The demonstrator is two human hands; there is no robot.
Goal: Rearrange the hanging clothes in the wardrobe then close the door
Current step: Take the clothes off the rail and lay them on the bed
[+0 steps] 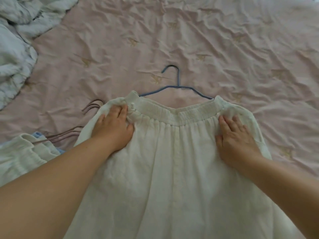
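Observation:
A cream-white garment (172, 161) with a gathered elastic band lies flat on a pink bedsheet (224, 49). A blue hanger (177, 83) sits inside its top, with the hook and both shoulders sticking out above the band. My left hand (114, 128) presses on the garment's left top corner, its fingers lying over bunched fabric. My right hand (236, 137) lies flat with spread fingers on the right top corner. The wardrobe and its door are out of view.
Several mauve hangers (76, 130) lie on the sheet to the left, beside another white garment (22, 152) with pale blue cloth under it. A rumpled white-blue quilt (17, 40) fills the upper left corner.

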